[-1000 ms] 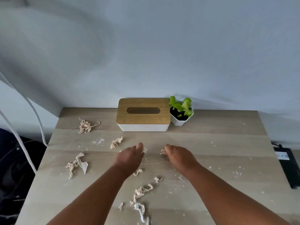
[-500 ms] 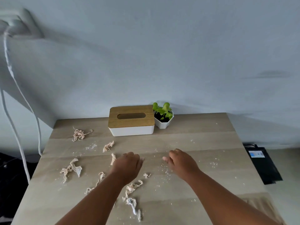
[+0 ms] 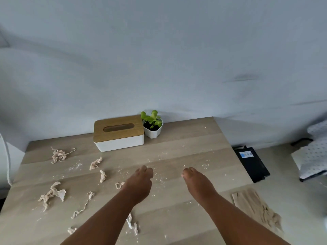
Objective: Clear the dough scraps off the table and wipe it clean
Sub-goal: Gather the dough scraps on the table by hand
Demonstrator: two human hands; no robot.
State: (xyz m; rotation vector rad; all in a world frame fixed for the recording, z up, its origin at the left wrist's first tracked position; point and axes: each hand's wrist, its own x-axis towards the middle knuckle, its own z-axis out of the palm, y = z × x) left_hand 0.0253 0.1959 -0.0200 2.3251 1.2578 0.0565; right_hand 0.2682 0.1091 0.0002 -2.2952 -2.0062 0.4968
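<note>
Several dough scraps (image 3: pixel 52 193) lie scattered over the left half of the wooden worktop (image 3: pixel 194 147), amid flour specks. Left hand (image 3: pixel 139 183) and right hand (image 3: pixel 196 181) hover mid-worktop, fingers curled downward; whether they pinch anything cannot be told. Behind stand a tissue box (image 3: pixel 118 132) and, just beside it, a potted plant (image 3: pixel 152 124).
</note>
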